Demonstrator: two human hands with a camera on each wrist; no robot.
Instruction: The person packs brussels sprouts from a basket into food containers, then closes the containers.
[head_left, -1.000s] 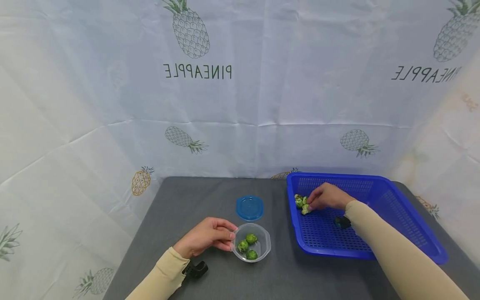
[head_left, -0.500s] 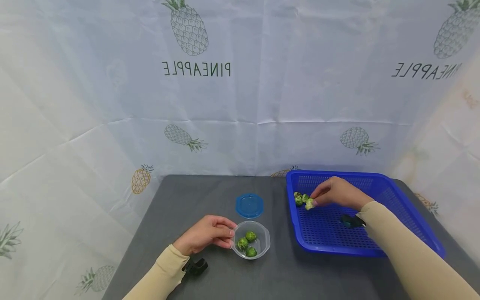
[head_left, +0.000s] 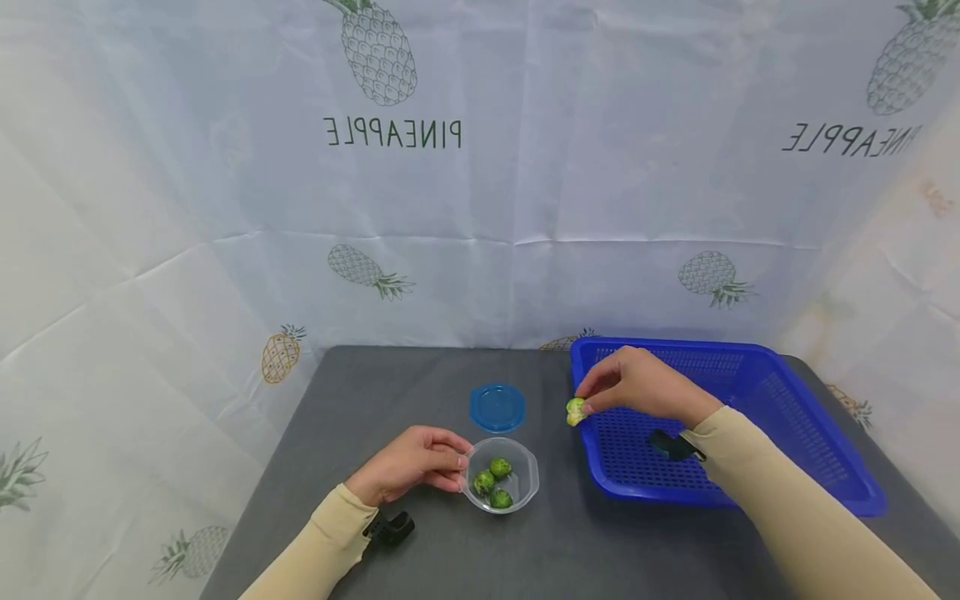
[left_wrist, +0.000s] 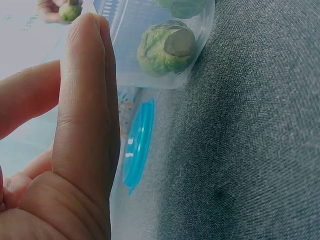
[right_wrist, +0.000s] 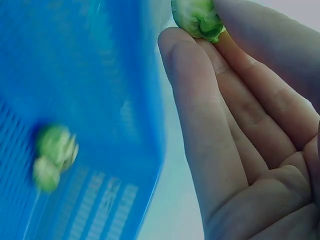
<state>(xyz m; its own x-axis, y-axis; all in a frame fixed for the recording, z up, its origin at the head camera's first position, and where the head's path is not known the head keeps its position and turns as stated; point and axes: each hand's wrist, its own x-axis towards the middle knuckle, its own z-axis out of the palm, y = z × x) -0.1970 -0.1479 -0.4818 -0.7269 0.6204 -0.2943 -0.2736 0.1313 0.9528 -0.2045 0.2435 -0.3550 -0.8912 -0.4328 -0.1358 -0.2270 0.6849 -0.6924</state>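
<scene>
In the head view my right hand (head_left: 641,387) pinches a Brussels sprout (head_left: 575,411) in its fingertips, above the left rim of the blue basket (head_left: 592,458). The right wrist view shows this sprout (right_wrist: 197,17) between thumb and fingers, with more sprouts (right_wrist: 52,157), blurred, down in the basket. My left hand (head_left: 416,467) holds the rim of a clear plastic bowl (head_left: 531,492) between thumb and fingers. Inside the bowl lie 3 green Brussels sprouts (head_left: 484,482). Part of the bowl and two of its sprouts (left_wrist: 167,49) appear in the left wrist view.
A blue lid (head_left: 497,407) lies flat on the dark grey table (head_left: 450,550), just behind the bowl. White cloth (head_left: 480,200) printed with pineapples hangs behind and beside the table.
My right hand has lifted a sprout from the basket's left side and carried it left to the rim. The left hand stays at the bowl.
</scene>
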